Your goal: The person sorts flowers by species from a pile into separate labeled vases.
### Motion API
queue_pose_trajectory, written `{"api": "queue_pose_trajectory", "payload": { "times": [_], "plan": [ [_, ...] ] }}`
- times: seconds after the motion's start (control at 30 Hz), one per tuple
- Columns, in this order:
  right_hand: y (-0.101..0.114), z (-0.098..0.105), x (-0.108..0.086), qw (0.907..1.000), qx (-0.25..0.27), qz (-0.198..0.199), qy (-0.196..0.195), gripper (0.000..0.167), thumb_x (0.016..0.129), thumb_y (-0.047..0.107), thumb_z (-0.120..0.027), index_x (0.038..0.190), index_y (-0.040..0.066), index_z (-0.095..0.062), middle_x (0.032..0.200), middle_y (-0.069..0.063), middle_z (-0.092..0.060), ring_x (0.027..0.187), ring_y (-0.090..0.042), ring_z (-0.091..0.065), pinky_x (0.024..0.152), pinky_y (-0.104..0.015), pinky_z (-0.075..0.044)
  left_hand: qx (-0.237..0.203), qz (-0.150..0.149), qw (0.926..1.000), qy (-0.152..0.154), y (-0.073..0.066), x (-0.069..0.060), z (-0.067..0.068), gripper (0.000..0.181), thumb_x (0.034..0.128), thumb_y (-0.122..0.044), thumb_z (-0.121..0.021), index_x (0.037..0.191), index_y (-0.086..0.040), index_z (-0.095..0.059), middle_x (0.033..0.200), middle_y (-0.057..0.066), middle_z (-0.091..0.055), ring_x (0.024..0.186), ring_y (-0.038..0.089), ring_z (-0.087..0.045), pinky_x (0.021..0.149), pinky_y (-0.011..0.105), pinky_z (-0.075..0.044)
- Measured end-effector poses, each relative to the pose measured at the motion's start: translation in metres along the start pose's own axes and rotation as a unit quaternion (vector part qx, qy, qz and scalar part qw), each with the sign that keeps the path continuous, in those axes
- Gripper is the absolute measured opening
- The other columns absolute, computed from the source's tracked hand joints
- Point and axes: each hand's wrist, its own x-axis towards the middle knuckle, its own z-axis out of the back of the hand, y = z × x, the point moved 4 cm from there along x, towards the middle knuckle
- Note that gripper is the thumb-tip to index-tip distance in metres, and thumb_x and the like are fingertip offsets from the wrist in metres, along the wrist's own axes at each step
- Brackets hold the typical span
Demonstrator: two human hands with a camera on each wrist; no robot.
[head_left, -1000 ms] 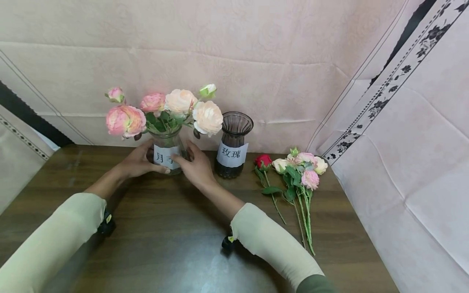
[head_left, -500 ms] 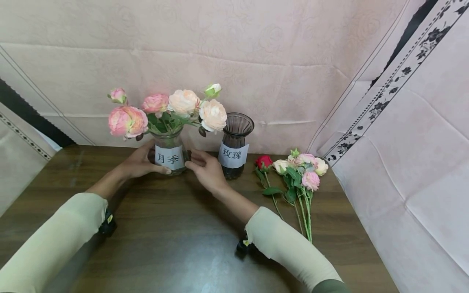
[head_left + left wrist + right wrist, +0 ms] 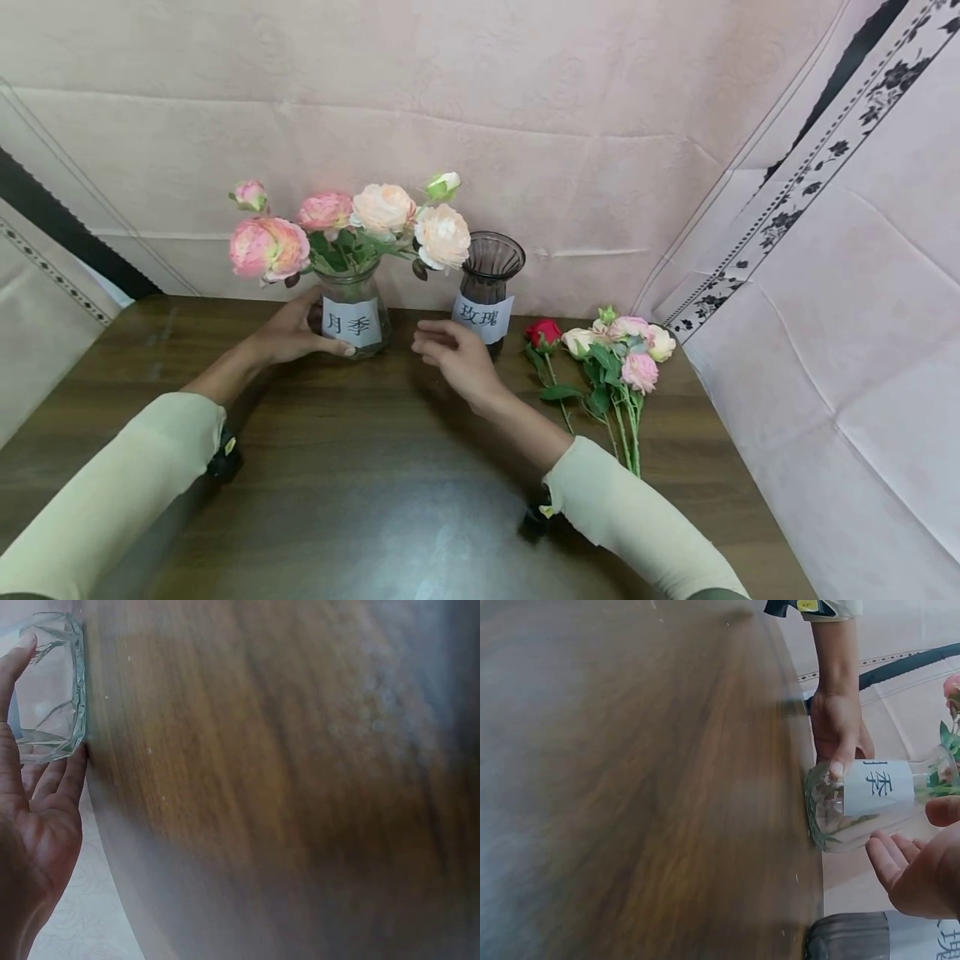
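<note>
A clear glass vase (image 3: 354, 292) with a paper label bearing Chinese characters stands at the table's back. Pink flowers (image 3: 270, 250) and cream flowers (image 3: 442, 237) spread from its neck. My left hand (image 3: 292, 330) grips its left side, thumb in front and fingers round the back; the left wrist view shows thumb and fingers about the glass base (image 3: 71, 697). My right hand (image 3: 463, 360), fingers loosely bent and holding nothing, is apart from the clear vase. It hovers before a dark glass vase (image 3: 491, 257), which has a similar label and no flowers, hiding its lower part.
On the table (image 3: 337, 500) to the right lie a red rose (image 3: 543, 332) and a bunch of pink and cream flowers (image 3: 639, 371), stems toward the front. A pale cloth backdrop (image 3: 480, 100) rises directly behind the vases.
My right hand has let go of the clear vase and moved right, in front of the dark one. The left hand has kept its hold, and the clear vase stays about where it was.
</note>
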Motion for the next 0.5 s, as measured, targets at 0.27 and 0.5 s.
{"api": "queue_pose_trajectory", "payload": {
  "times": [0.27, 0.5],
  "plan": [
    [0.004, 0.018, -0.017, 0.9999, 0.011, -0.001, 0.009, 0.032, 0.112, 0.005, -0.065, 0.142, -0.005, -0.070, 0.140, -0.026, -0.075, 0.123, -0.034, -0.080, 0.107, -0.038, -0.066, 0.005, -0.006, 1.0000, -0.003, 0.000, 0.000, -0.001, 0.103, 0.0885, -0.022, -0.100, 0.169, -0.017, -0.037, 0.152, 0.017, -0.067, 0.136, 0.035, -0.065, 0.111, 0.046, -0.053],
    [0.008, 0.037, -0.023, 0.9996, 0.025, -0.008, 0.007, 0.033, 0.113, 0.004, -0.065, 0.143, -0.006, -0.070, 0.143, -0.031, -0.073, 0.120, -0.031, -0.082, 0.114, -0.054, -0.062, 0.000, -0.003, 1.0000, 0.002, 0.001, 0.001, -0.001, 0.105, 0.0880, -0.024, -0.101, 0.170, -0.017, -0.036, 0.154, 0.018, -0.065, 0.140, 0.037, -0.063, 0.115, 0.052, -0.052]
  ]
}}
